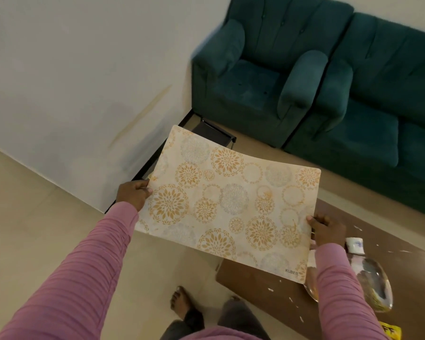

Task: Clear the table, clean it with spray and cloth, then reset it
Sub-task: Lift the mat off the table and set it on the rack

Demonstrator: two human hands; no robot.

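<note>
A cream placemat (231,200) with gold and grey flower circles is held flat in the air, left of the brown table (268,283). My left hand (133,193) grips its left edge and my right hand (325,229) grips its right edge. The table's top carries white crumbs and scraps. On it, partly behind my right sleeve, lie a clear glass plate (371,280), a small white packet (355,245) and a yellow packet (390,331) at the frame's bottom edge.
A dark green armchair (255,77) and a matching sofa (383,106) stand beyond the table. A small dark side table (214,133) sits by the white wall behind the mat. Beige tiled floor lies to the left; my bare foot (182,303) stands by the table's corner.
</note>
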